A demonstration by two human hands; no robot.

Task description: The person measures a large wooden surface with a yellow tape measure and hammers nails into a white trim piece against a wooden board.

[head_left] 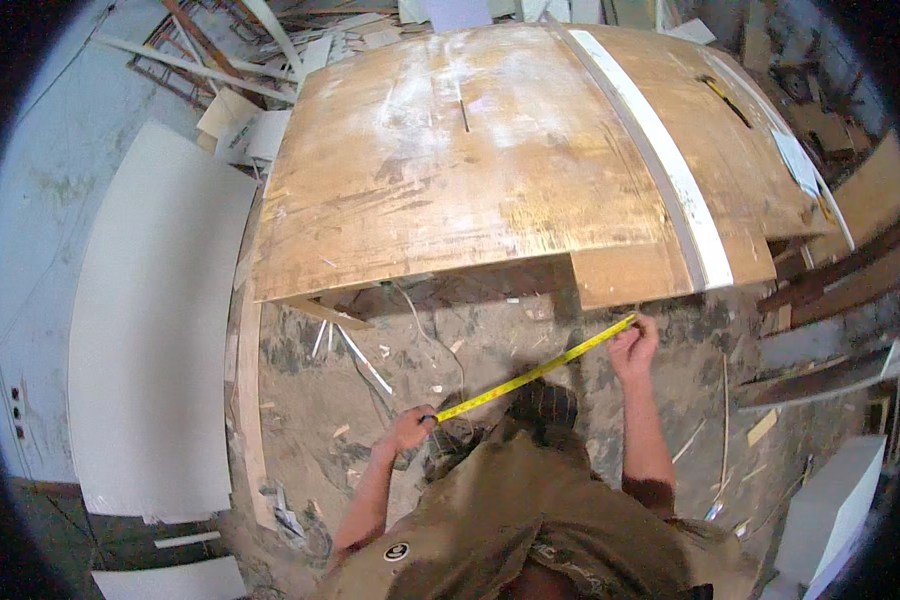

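Observation:
A yellow tape measure (535, 375) is stretched in the air in front of my body, slanting up from left to right. My left hand (410, 428) is closed around its dark case at the lower left end. At the upper right end, my right hand (634, 347) pinches the blade's tip. That hand is just below the near edge of a large worn wooden worktable (400, 230). On the tabletop lie a dark pencil-like stick (464, 115), a long white strip (660, 150) and, at the far right, a hammer-like tool with a black and yellow handle (727, 102).
Large white panels (160, 330) lean against the blue wall at my left. Wood scraps and thin offcuts (368, 362) litter the dirty floor. Stacked boards (830, 290) crowd the right side, with a white box-like panel (835, 510) nearer me. Poles and boards are piled behind the table.

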